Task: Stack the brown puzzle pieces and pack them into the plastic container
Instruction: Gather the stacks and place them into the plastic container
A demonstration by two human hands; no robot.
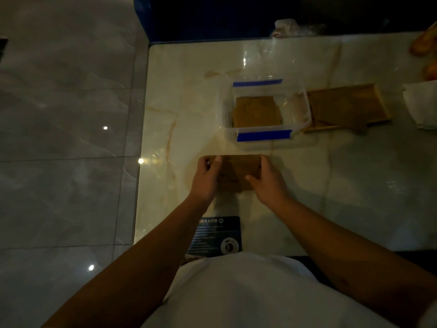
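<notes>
A stack of brown puzzle pieces (238,171) rests on the pale marble table, a little in front of me. My left hand (207,178) grips its left side and my right hand (267,183) grips its right side. Beyond the stack stands a clear plastic container (227,114) with blue clips on its near and far rims. Inside it lies another brown stack (256,112). To the container's right, a wooden puzzle tray (380,100) holds more brown pieces (340,107).
A dark printed card (216,235) lies at the table's near edge. A white object (423,105) sits at the far right, a crumpled clear bag (295,28) at the back edge. The table's left edge (142,150) drops to a grey tiled floor.
</notes>
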